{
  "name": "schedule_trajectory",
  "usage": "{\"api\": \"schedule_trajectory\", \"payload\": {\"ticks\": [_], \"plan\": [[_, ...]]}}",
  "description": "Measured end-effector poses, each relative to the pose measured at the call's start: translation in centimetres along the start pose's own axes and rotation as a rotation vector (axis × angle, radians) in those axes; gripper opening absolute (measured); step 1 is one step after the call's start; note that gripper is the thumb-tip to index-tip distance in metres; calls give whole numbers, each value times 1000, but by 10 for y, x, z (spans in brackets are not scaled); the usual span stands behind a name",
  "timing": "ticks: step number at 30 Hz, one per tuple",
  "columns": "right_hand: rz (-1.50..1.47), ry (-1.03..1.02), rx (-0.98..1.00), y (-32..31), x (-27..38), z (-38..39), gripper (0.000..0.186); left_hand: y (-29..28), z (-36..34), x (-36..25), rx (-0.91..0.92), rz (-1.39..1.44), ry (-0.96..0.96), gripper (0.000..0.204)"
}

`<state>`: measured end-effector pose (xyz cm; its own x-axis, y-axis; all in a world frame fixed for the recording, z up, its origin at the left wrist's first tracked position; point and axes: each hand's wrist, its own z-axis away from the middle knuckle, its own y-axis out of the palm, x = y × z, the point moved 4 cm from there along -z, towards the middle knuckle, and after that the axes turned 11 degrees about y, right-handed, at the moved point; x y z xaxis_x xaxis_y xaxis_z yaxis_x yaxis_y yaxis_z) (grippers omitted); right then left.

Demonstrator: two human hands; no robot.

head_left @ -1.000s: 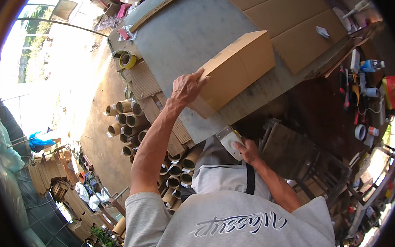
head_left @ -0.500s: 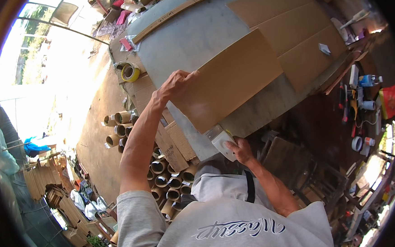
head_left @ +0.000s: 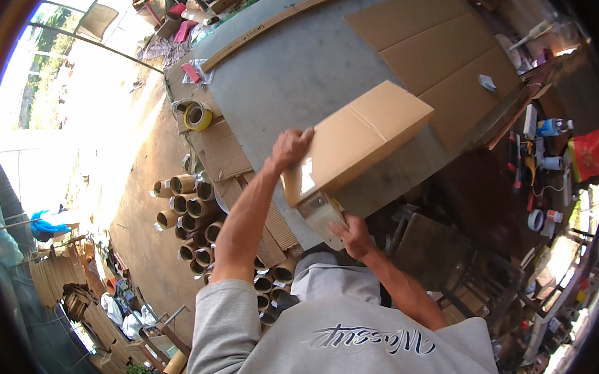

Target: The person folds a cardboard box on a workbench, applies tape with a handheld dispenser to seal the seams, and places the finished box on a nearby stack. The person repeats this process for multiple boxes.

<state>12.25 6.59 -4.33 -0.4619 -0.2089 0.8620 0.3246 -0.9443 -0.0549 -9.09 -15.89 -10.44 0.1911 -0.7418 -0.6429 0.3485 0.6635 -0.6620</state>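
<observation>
A brown cardboard box is tilted above the front of the grey table. My left hand grips its left end, fingers over the upper edge. A shiny patch, like clear tape, shows on the box near that hand. Below the near left corner, my right hand is closed on a pale hand-held tape dispenser. Its front end meets or nearly touches the box corner. The fingertips under the dispenser are partly hidden.
Flat cardboard covers the table's right side; a marked wooden strip lies along the back. A yellow tape roll sits at the left edge. Several cardboard tubes are stacked below left. A dark chair stands at right.
The box has turned in my left hand, so a creased face and a long side now show. Both hands have shifted; the dispenser has moved slightly left, up to the box's near corner.
</observation>
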Motion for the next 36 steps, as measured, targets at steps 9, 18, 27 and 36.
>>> {"api": "schedule_trajectory", "payload": {"ticks": [9,18,27,36], "plan": [[111,113,66,-45,-29,17,55,55,136,-128,-24,-269,379,76],[219,255,15,-94,-143,87,60,37,106,-121,95,-85,246,79],[233,311,63,-86,-122,62,62,-8,79,-112,92,85,252,61],[121,36,60,-42,-41,-8,58,-83,6,-36,229,120,75,52]]}}
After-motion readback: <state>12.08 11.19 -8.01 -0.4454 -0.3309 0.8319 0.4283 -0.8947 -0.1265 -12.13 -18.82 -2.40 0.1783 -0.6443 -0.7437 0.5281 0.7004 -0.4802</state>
